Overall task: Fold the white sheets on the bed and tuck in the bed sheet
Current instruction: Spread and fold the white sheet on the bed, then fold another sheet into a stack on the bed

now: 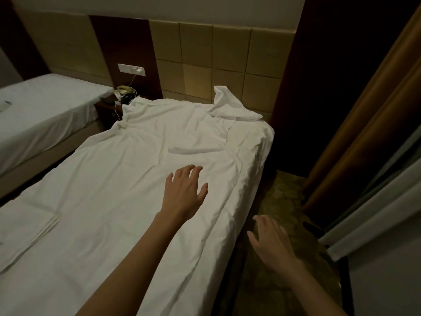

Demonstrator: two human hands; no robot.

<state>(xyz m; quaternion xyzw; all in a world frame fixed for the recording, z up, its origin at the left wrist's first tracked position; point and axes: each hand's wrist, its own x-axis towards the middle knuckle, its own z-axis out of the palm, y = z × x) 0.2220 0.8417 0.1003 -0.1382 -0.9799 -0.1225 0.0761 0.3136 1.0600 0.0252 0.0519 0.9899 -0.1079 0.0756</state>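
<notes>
A: Fingers first. Left hand (185, 190) has its fingers (193, 171) spread and straight, palm down over the wrinkled white cotton bed sheet (127, 179). Touching or just above, can't tell. Holds nothing.

B: Right hand (271, 240)?

A: Off the mattress edge, over the patterned carpet floor (280, 201). Fingers loosely spread, blurred, nothing pinched.

B: Where's the sheet?

A: Draped over the near single bed (230, 270), its right edge hanging loose down the side. One bunched corner is flipped up against the tan padded headboard (227, 53). A flat folded white sheet (25, 229) lies at the lower left of the mattress.

B: The step, probably?

A: Likely smoothing before the tuck. To do it well: the person should sweep the flat palm outward toward the hanging edge, push the creases off the side, then let the right hand catch that edge and feed it under the mattress evenly. Pull down the flipped-up corner first, or the top will skew.
</notes>
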